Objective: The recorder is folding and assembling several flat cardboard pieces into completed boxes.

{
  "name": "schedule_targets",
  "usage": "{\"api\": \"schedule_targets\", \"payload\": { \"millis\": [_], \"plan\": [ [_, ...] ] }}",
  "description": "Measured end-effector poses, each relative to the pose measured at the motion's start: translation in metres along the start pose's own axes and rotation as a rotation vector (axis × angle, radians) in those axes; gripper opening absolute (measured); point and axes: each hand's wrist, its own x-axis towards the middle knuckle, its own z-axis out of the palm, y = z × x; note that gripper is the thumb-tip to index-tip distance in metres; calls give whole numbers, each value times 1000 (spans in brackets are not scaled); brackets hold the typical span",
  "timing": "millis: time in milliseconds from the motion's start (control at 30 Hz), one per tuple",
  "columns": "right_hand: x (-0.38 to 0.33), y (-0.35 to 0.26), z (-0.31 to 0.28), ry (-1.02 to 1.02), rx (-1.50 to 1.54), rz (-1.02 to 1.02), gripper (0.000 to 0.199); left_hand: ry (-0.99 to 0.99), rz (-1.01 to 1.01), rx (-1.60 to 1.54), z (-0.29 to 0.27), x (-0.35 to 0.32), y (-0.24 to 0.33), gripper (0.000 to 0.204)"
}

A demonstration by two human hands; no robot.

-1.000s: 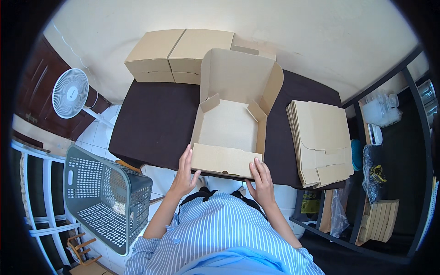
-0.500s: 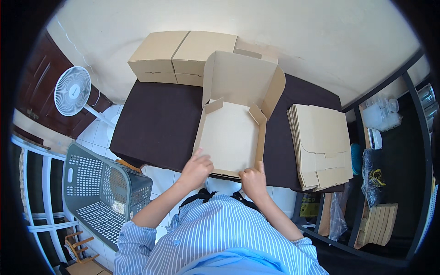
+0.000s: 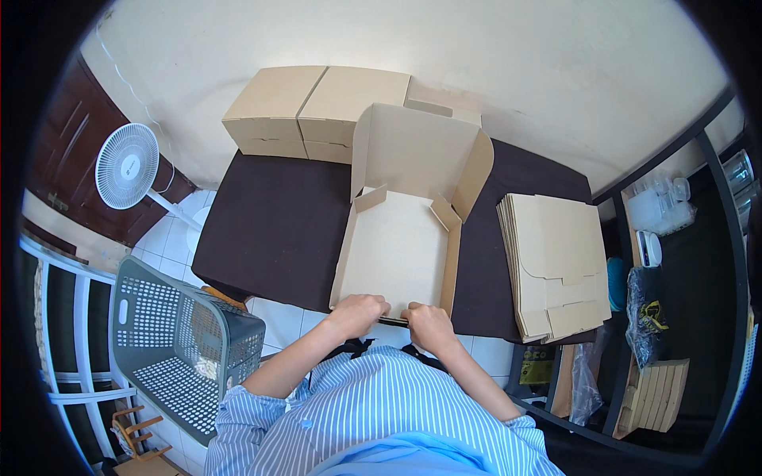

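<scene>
In front of me a brown cardboard box [image 3: 397, 238] stands on the dark-covered table with its lid raised at the back and side flaps sticking out. Two small inner flaps fold inward at its rear corners. My left hand [image 3: 359, 315] closes over the near wall, left of its middle. On the same wall, just to the right, my right hand [image 3: 429, 324] is also closed, thumb side toward the left one. Both sets of fingers curl over the edge, so the fingertips are partly hidden.
Closed boxes [image 3: 317, 111] line the back of the table by the wall. A stack of flat cardboard blanks [image 3: 559, 266] lies on the right. A grey plastic basket [image 3: 182, 341] and a white fan [image 3: 127, 166] stand left; a dark metal shelf [image 3: 734, 238] rises at right.
My left hand has come from the near left corner to the middle of the front wall. My right hand has shifted slightly inward, so the hands are now closer together.
</scene>
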Motion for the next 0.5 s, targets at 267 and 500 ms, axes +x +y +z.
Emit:
{"api": "schedule_targets", "payload": {
  "millis": [267,500],
  "plan": [
    [3,10,-9,-85,70,-30,18,-51,10,-60,-12,5,7,13],
    [34,56,-54,731,382,-10,43,910,-78,-413,-51,35,-44,30]
  ]
}}
